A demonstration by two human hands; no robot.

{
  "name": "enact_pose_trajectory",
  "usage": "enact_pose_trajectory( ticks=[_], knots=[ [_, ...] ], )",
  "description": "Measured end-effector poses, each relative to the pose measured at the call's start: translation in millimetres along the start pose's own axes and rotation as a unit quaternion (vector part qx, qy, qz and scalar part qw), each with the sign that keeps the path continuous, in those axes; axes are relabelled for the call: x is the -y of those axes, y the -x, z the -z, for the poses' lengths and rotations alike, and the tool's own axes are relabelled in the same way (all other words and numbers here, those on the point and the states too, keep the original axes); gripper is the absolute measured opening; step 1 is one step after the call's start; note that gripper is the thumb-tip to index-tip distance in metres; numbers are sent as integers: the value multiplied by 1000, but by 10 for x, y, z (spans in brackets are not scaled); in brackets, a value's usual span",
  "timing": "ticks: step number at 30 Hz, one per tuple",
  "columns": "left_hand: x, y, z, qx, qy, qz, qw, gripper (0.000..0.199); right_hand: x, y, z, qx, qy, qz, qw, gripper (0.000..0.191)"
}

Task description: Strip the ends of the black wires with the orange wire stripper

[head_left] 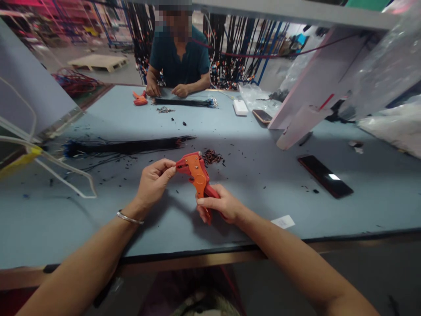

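Observation:
My right hand (219, 204) is wrapped around the handles of a red and orange wire stripper (198, 175), held above the table with its jaws pointing left. The thumb and forefinger of my left hand (156, 179) are pinched together at the mouth of the jaws; whatever they hold is too small to make out. Behind my hands lies a bundle of thin black wires (131, 145) with blue ends at the left. Just beyond the stripper is a small heap of short dark and coppery offcuts (213, 156).
Across the table (243, 197) a person (180, 57) handles another black wire bundle (184, 103), beside an orange stripper (140, 98). A phone (325, 176) lies at the right, near a slanted post (302, 83) and a plastic cup (292, 129). White cables (66, 169) hang at the left.

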State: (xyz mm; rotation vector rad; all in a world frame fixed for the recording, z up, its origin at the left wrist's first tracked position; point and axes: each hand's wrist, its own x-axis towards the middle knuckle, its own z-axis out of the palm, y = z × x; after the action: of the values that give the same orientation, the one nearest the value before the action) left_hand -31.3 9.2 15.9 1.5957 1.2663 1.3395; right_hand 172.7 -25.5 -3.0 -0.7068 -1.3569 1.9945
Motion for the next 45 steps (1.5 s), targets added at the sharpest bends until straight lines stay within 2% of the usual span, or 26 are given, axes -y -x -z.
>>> enact_pose_trajectory(
  ticks=[12, 18, 30, 34, 37, 42, 45],
  knots=[
    [79, -21, -12, -11, 6, 26, 1000, 14, -58, -64, -66, -63, -32, -5, 997, 38],
    [69, -35, -48, -20, -22, 31, 999, 15, -49, -73, -30, -42, -86, -23, 995, 34],
    [16, -38, -49, -18, -57, 21, 998, 18, 61, 12, 16, -46, -131, -54, 989, 29],
    [31, -75, 8, -66, -37, 37, 996, 14, 156, 41, 100, -101, -144, -24, 984, 26],
    [55, -93, 14, -71, -33, 34, 996, 14, 191, 43, 166, -144, -146, 2, 979, 23],
    [99, -73, -18, -59, -68, 20, 996, 17, 132, 15, 181, -57, -180, 4, 982, 26],
    [120, -65, -18, -68, -71, 24, 995, 19, 93, 8, 168, -28, -183, 8, 983, 28]
  ],
)
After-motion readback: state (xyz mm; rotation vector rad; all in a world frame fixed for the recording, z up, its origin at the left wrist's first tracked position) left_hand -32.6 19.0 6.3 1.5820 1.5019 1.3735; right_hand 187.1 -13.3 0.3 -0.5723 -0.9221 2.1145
